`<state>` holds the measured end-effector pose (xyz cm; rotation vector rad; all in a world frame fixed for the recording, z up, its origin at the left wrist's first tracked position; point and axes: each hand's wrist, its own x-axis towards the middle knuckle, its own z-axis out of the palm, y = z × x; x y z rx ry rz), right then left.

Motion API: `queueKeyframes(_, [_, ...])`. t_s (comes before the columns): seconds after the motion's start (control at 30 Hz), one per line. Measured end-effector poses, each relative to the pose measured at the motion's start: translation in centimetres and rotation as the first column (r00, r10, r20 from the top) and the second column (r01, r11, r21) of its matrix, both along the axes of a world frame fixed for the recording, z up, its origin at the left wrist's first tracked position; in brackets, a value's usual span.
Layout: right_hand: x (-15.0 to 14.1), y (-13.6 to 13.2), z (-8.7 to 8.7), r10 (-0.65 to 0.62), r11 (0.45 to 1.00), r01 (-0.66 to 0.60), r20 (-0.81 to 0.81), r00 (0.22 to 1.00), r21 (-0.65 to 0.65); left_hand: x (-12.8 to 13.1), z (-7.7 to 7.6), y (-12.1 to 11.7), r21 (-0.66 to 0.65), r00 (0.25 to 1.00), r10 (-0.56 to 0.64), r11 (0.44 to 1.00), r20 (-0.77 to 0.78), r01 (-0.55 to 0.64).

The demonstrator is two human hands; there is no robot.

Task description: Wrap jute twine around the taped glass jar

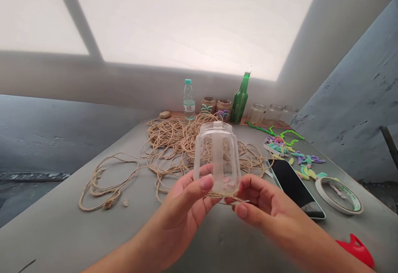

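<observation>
I hold a clear glass jar (217, 157) upright above the grey table (62, 231). My left hand (186, 206) is closed around the jar's lower left side, thumb pressed on the glass. At the jar's base my right hand (264, 204) pinches a strand of jute twine (226, 196) that runs round the bottom of the jar. A large loose tangle of the same twine (174, 144) lies on the table behind the jar, with a loop trailing off to the left.
A phone (295, 186), a roll of tape (338, 194) and a red object (357, 250) lie at the right. Coloured pipe-cleaner pieces (292, 150) are scattered behind them. Along the back stand a water bottle (188, 101), twine-wrapped jars (216, 107), a green bottle (240, 99) and empty jars (273, 114).
</observation>
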<state>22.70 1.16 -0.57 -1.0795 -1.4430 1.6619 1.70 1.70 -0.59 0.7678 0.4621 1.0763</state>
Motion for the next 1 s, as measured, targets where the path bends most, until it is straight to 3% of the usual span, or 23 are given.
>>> queueKeyframes(0.1, [-0.2, -0.4, 0.3, -0.054, 0.991, 0.042, 0.092, 0.994, 0.126, 0.0, -0.2, 0.2, -0.025, 0.999, 0.029, 0.999, -0.02, -0.029])
queueKeyframes(0.2, [0.1, -0.8, 0.5, -0.129, 0.946, 0.069, 0.171, 0.977, 0.317, 0.0, -0.3, 0.0, -0.074, 0.999, 0.038, 0.997, -0.009, -0.039])
queueKeyframes(0.37, [0.7, -1.4, 1.3, -0.174, 0.776, 0.023, 0.179, 0.968, 0.63, 0.2, -0.2, -0.1, -0.114, 0.998, 0.052, 0.992, -0.02, -0.054])
queueKeyframes(0.47, [0.6, -1.5, 1.8, -0.151, 0.709, -0.038, 0.204, 0.967, 0.704, 0.2, -0.2, 0.0, -0.107, 0.998, 0.051, 0.993, -0.027, -0.054])
queueKeyframes(0.7, [0.5, -1.3, 1.9, -0.202, 0.739, 0.016, 0.2, 0.959, 0.674, 0.1, -0.1, 0.3, -0.089, 0.999, -0.036, 0.996, -0.026, 0.033])
queueKeyframes(1.0, [0.8, -0.9, 1.6, -0.288, 0.782, 0.092, 0.228, 0.93, 0.616, 0.2, -0.2, -0.1, -0.066, 0.998, -0.064, 0.996, -0.003, 0.064])
